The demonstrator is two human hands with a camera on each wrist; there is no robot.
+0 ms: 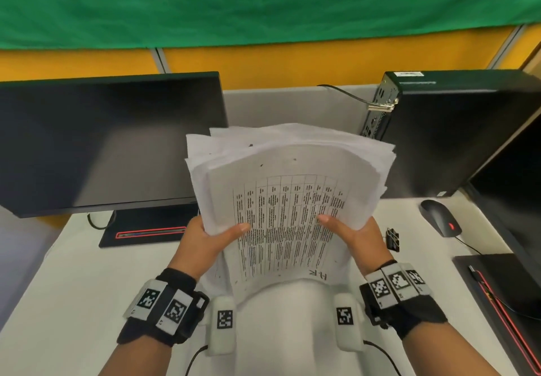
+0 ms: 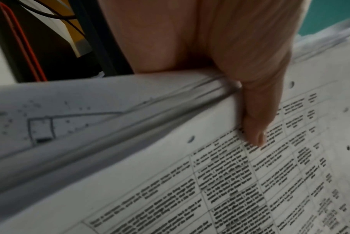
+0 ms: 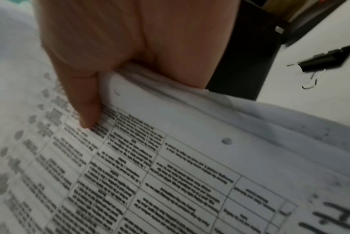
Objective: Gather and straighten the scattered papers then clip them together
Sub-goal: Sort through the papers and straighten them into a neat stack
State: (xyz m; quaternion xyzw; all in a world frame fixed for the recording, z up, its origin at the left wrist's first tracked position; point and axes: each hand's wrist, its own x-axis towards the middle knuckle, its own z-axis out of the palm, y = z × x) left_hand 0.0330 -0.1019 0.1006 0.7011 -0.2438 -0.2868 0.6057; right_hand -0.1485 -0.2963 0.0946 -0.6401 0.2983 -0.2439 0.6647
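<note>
A thick stack of white papers [image 1: 288, 188] stands nearly upright above the desk, its top sheet printed with a table and its far edges uneven. My left hand [image 1: 210, 236] grips the stack's left side, thumb on the front sheet. My right hand [image 1: 355, 233] grips the right side the same way. In the left wrist view my thumb [image 2: 256, 123] presses on the papers [image 2: 220, 182]; in the right wrist view my thumb [image 3: 85, 101] does likewise on the papers [image 3: 170, 166]. A black binder clip [image 1: 393, 239] [image 3: 326, 59] lies on the desk just right of my right hand.
A dark monitor [image 1: 108, 141] stands at the left on its base [image 1: 146, 233]. A black computer case [image 1: 456, 129] stands at the right, with a black mouse [image 1: 440, 217] before it. A second dark stand [image 1: 503, 296] sits at the right edge. White desk [image 1: 73, 287] stretches to the left.
</note>
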